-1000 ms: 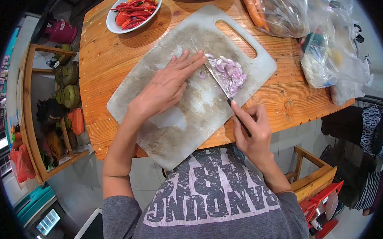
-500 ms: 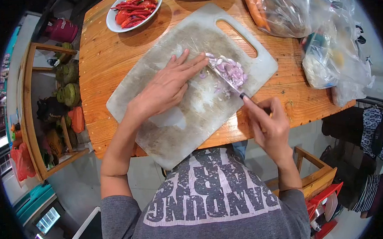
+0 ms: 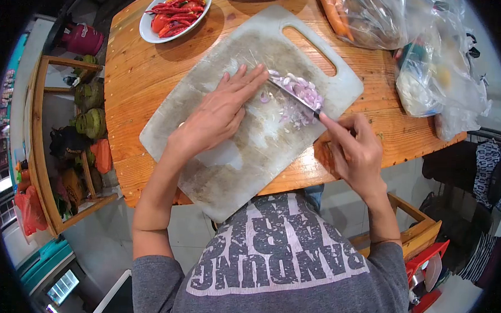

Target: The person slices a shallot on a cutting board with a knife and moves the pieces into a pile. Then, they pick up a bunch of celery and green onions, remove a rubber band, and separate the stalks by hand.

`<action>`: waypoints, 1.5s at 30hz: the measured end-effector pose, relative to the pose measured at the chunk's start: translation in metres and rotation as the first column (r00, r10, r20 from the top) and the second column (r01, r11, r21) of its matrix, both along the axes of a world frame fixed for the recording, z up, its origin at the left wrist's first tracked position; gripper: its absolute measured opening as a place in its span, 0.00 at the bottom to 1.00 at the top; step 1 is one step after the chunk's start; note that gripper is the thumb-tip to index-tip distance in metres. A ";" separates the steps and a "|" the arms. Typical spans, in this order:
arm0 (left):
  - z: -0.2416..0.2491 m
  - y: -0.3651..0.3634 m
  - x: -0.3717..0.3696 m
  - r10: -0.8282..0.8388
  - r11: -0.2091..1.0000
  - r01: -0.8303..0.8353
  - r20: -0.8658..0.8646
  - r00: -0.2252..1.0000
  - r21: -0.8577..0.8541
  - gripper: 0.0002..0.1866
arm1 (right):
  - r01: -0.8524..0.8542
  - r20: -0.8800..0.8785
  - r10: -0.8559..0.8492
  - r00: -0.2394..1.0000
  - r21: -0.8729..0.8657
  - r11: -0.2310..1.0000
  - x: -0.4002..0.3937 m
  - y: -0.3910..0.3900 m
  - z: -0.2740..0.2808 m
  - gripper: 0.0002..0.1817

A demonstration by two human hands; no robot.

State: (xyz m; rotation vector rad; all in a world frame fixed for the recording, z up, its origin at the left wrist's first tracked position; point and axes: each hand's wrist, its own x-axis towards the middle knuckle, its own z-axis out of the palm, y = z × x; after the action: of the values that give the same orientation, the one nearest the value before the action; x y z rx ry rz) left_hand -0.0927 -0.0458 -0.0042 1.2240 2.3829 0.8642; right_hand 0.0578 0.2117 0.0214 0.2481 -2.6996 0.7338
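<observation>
A knife (image 3: 294, 94) lies across chopped shallots (image 3: 304, 93) on a worn white cutting board (image 3: 221, 186). My right hand (image 3: 358, 155) is closed round its dark handle, index finger stretched toward the blade. My left hand (image 3: 222, 107) is spread over the board with straight fingers; its fingertips are at the knife's tip, and whether they press on the blade I cannot make out. Small purple bits lie on both sides of the blade.
On the wooden table (image 3: 130, 95), a white bowl (image 3: 149, 33) of red chillies (image 3: 178, 10) stands at the far left. Plastic bags (image 3: 427, 69) with vegetables, a carrot (image 3: 336, 15) among them, fill the far right. Left of the table is a wooden shelf (image 3: 37, 141).
The knife's handle end has risen slightly and swung away from me, with my right hand moving along. My left hand stays nearly in place, its fingertips shifted a little.
</observation>
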 end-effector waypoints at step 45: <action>-0.001 0.004 0.003 0.030 1.000 -0.030 -0.012 0.999 0.000 0.41 | 0.225 -0.127 -0.199 0.972 0.235 0.946 -0.019 0.000 -0.016 0.25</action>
State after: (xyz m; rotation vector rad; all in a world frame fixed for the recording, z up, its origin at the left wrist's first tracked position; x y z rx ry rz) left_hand -0.0898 -0.0416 -0.0057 1.1994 2.4166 0.8689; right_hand 0.0392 0.2122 0.0054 0.0489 -2.6620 0.3113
